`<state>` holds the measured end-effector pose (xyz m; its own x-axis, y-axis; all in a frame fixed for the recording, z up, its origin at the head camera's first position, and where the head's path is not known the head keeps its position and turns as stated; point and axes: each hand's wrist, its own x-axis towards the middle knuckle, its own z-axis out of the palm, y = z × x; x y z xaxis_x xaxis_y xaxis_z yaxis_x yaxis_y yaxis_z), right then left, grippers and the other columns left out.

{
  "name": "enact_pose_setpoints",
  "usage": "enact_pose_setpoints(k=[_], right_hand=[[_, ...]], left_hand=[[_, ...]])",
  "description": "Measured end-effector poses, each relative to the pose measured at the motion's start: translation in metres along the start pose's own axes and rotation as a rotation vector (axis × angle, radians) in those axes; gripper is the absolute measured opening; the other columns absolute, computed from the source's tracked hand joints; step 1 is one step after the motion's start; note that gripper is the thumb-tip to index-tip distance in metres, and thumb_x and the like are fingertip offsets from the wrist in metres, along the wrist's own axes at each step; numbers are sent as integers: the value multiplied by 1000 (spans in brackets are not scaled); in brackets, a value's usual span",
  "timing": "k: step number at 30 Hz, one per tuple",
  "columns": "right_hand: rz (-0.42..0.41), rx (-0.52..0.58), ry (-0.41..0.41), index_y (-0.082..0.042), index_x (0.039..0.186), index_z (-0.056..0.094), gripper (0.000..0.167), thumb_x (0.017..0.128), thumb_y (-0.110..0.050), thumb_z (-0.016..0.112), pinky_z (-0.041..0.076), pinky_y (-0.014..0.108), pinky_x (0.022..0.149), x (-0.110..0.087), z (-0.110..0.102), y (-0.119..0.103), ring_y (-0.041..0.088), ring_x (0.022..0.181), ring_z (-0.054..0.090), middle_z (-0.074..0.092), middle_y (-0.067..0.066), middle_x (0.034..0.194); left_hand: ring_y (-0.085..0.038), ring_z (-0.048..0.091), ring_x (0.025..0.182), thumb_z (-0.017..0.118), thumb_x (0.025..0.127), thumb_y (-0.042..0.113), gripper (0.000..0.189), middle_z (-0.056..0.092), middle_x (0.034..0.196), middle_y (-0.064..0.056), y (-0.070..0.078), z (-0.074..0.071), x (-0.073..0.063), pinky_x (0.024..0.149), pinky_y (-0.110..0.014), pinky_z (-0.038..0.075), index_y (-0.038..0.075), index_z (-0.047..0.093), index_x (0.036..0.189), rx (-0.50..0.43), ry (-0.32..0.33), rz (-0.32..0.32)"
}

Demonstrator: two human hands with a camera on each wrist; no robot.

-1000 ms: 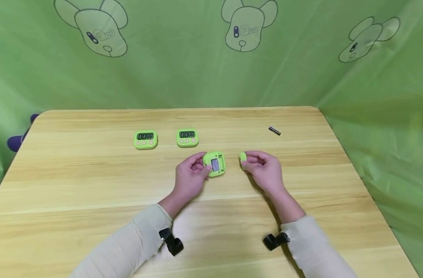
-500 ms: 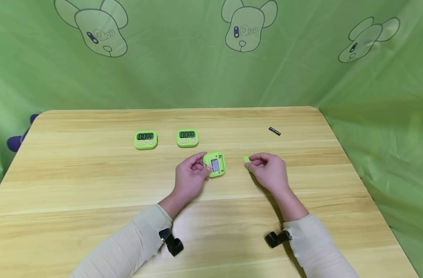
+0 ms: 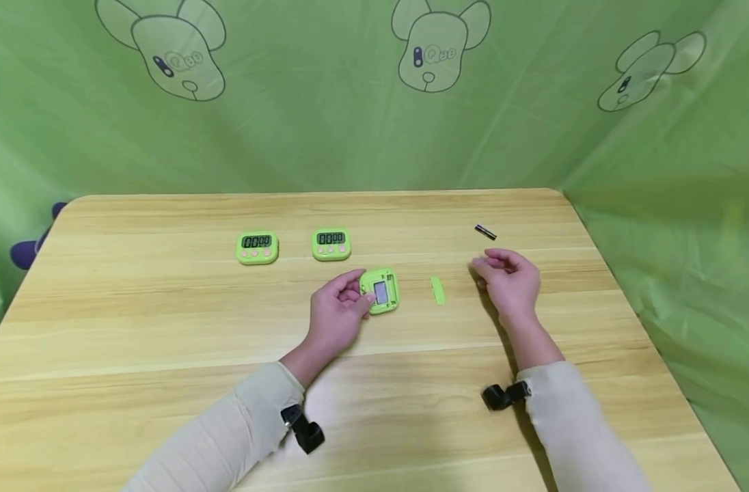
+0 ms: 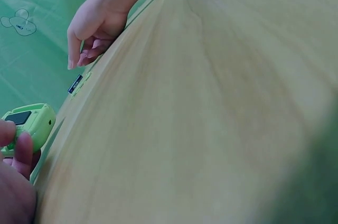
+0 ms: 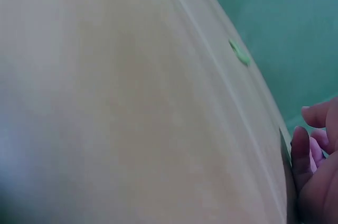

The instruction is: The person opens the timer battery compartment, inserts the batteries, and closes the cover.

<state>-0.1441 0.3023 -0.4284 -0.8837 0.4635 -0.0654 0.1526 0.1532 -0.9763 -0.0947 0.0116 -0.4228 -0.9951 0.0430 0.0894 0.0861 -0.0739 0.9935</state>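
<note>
My left hand [image 3: 337,313] holds a green digital timer [image 3: 388,301] by its left side, back facing up, the thumb over it. A narrow battery slot lies uncovered along the timer's right edge. To its right on the table lies the small green battery cover [image 3: 437,290]; the right wrist view shows the same cover [image 5: 240,53] lying flat. My right hand [image 3: 514,287] hovers right of the cover with loosely curled fingers and nothing in them. Just beyond those fingers is a dark, thin battery [image 3: 486,232].
Two more green timers, one at the left [image 3: 257,247] and one nearer the middle [image 3: 331,244], stand face up with digits on their displays. A green curtain [image 3: 325,137] hangs behind the wooden table [image 3: 165,307].
My right hand has laid the battery cover on the table, let go of it, and moved right and away from me, closer to the battery. The left hand and its timer have stayed put.
</note>
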Motion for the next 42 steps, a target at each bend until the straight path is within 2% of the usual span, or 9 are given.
enact_pose_setpoints(k=[3,11,14,20,28,31,33,38,42], right_hand=[[13,-13,51,2,118,67,40,83,-10,83,56,21,58,13,-3,0,14,75,62,63,6,97],[-19,-231,115,-6,121,68,40,86,-19,80,49,21,70,45,-1,3,11,86,52,56,1,98],[-4,-269,110,-8,124,68,40,87,-18,79,48,22,74,54,0,2,11,87,51,56,1,100],[48,-413,71,-11,125,70,39,89,-26,77,43,25,74,64,-1,-1,12,88,48,54,-2,97],[43,-563,37,-9,116,71,32,95,-33,67,43,38,86,65,3,-6,24,100,51,60,4,106],[36,-532,35,-8,116,68,31,97,-31,65,43,36,86,62,1,-6,23,100,51,60,5,107],[34,-478,34,-7,116,67,30,97,-30,65,46,32,80,60,0,-7,20,94,52,58,5,104],[68,-185,28,-4,115,67,27,94,-20,72,50,19,59,51,-2,-12,12,79,53,55,3,95],[94,43,8,2,119,63,32,92,-11,74,53,18,59,40,-2,-16,11,74,55,55,4,96]], left_hand=[[-23,59,65,69,84,-16,42,61,91,-24,-1,1,0,61,-45,58,-13,60,125,3,-9,0],[-19,59,65,69,84,-17,42,60,91,-23,-1,2,1,62,-45,58,-13,60,125,-3,0,-9],[-18,59,65,70,84,-16,42,61,91,-22,-7,1,1,62,-43,59,-12,61,125,-2,3,-14],[-18,58,67,69,84,-16,42,60,91,-23,1,1,-1,63,-44,59,-12,61,125,1,2,-43],[-17,58,65,69,84,-16,41,60,89,-23,0,1,1,61,-46,58,-13,61,124,-1,0,-19],[-17,58,65,69,84,-17,41,60,89,-23,1,2,0,62,-48,58,-13,61,123,-2,-5,-14],[-18,58,66,69,84,-17,41,60,89,-24,2,2,0,62,-48,58,-13,61,123,2,-10,-5],[-23,58,67,69,84,-16,40,60,90,-25,4,1,-1,61,-46,58,-14,60,123,19,-18,29],[-24,59,67,69,83,-17,41,60,90,-26,4,1,-1,60,-42,58,-15,60,123,22,-13,33]])
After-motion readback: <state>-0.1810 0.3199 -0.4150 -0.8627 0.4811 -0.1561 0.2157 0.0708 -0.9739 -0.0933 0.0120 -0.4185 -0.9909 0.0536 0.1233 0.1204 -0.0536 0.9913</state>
